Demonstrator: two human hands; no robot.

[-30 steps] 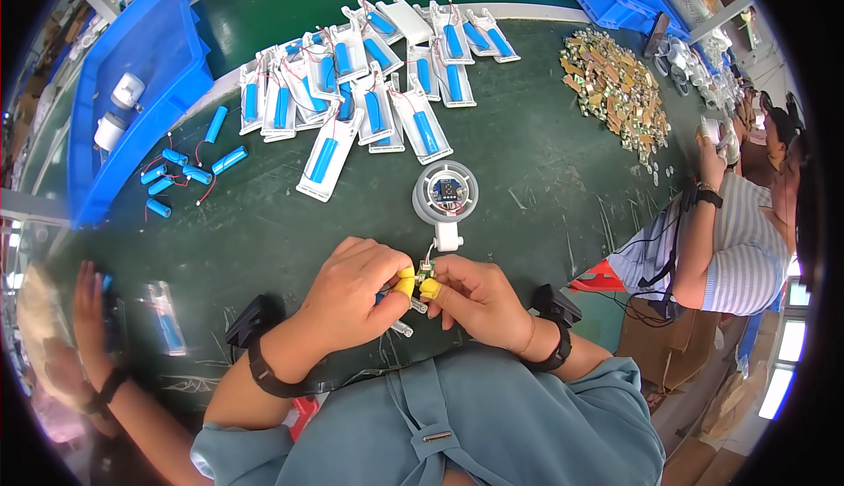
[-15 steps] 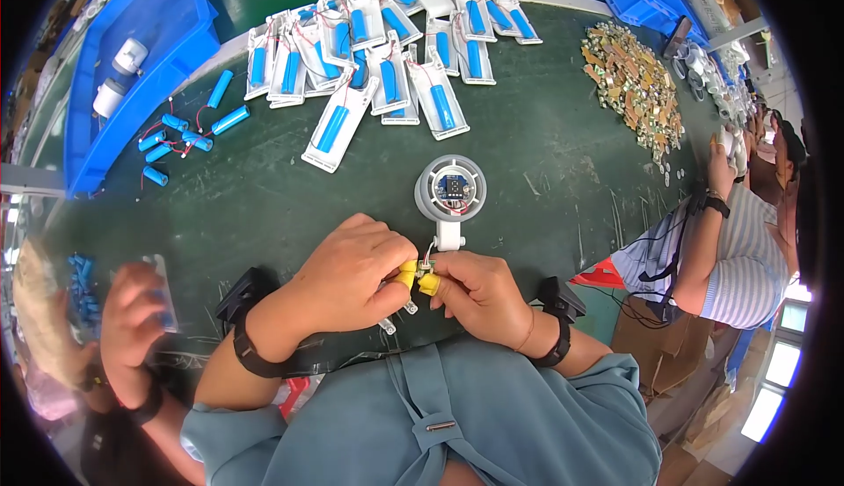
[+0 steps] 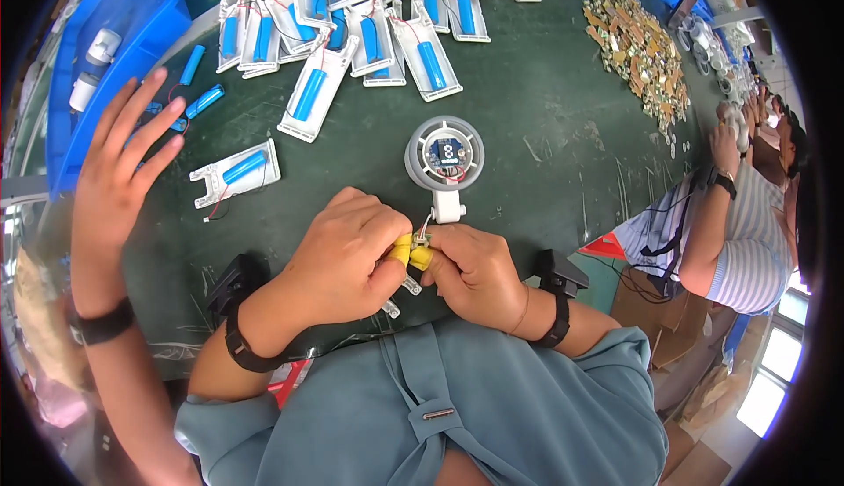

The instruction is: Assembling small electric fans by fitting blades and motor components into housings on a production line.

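In front of me a handheld fan (image 3: 445, 154) lies on the table, its round grey-rimmed head away from me and its small display lit. Thin wires run from its white neck to a small circuit board (image 3: 420, 242) between my fingertips. My left hand (image 3: 350, 253) is closed in a pinch at the board's left side, a yellow finger cover on one finger. Pinching from the other side is my right hand (image 3: 479, 277), also with a yellow cover. Clear-white plastic prongs (image 3: 411, 286) stick out below my left hand; the rest of that part is hidden.
White shells with blue batteries (image 3: 309, 95) crowd the far side; another shell (image 3: 236, 175) lies left. A co-worker's spread hand (image 3: 127, 148) reaches over loose batteries beside a blue bin (image 3: 97, 126). Small circuit boards (image 3: 637, 51) are heaped far right, near another person's arm (image 3: 703, 231).
The co-worker's hand on the left has moved forward, and a shell with a battery now lies on the table there. My hands keep their pinch; the fan's display looks brighter. The view has shifted slightly.
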